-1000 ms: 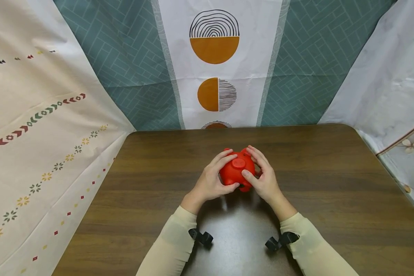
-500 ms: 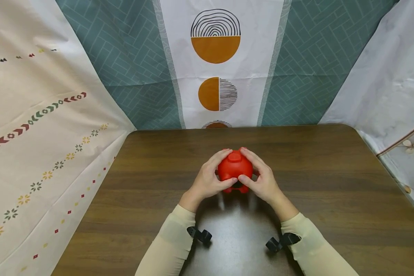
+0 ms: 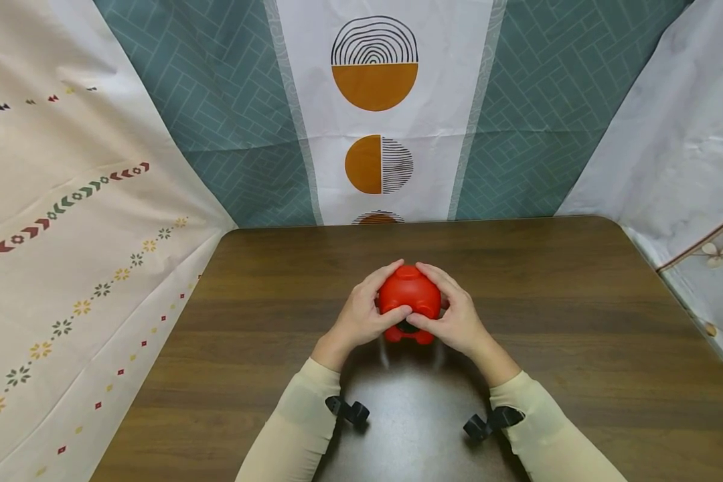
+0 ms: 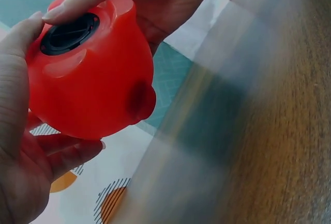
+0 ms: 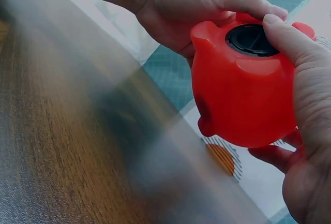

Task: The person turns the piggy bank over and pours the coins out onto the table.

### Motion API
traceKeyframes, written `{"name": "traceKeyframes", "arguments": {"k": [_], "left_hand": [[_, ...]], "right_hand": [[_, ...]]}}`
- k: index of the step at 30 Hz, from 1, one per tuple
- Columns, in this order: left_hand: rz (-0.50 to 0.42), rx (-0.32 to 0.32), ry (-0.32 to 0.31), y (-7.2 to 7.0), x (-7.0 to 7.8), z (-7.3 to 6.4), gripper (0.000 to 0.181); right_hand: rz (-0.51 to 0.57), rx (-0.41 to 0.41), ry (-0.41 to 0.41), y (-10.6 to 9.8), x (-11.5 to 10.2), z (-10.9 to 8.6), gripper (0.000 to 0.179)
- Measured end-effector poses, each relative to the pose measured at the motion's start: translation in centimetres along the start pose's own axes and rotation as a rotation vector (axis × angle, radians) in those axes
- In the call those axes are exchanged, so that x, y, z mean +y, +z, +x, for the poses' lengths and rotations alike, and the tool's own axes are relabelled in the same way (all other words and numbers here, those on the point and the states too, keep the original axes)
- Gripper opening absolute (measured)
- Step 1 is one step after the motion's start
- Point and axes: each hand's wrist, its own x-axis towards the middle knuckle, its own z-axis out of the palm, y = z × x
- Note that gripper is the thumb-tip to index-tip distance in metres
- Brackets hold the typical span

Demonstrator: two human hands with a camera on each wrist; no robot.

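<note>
A red plastic piggy bank (image 3: 410,291) is held between both hands, over the middle of the table. My left hand (image 3: 360,312) grips its left side and my right hand (image 3: 459,317) grips its right side. Both thumbs meet near a round black plug (image 4: 70,33) in its belly, and partly cover it in the head view. Short stubby feet (image 5: 260,66) surround that plug. The belly faces toward me, while the snout points up and away at the far side. In the left wrist view, fingers curl around the underside.
A brown wooden table (image 3: 265,375) lies beneath the hands. Behind it hangs a teal and white patterned cloth (image 3: 518,147), with a cream printed cloth (image 3: 84,214) at the left and a white one (image 3: 669,154) at the right. Black camera straps (image 3: 495,420) circle the sleeves.
The piggy bank has been turned and tipped, so its snout has moved from facing up to the far side. The thumbs have come together across the belly plug. Both hands keep their grip.
</note>
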Motion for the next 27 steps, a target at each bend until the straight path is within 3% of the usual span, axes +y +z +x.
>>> {"name": "traceKeyframes", "arguments": {"k": [8,17,27], "left_hand": [[0.043,-0.018,0.022,-0.1,0.1,0.1,0.078],[0.126,0.084,0.036,-0.4,0.9,0.1,0.071],[0.090,0.012,0.124,-0.2,1.6,0.1,0.091]], "right_hand": [[-0.036,0.017,0.020,-0.3,-2.9,0.2,0.073],[-0.018,0.043,0.074,-0.9,-3.0,0.2,0.072],[0.012,0.060,0.069,-1.2,-2.9,0.1,0.072]]}}
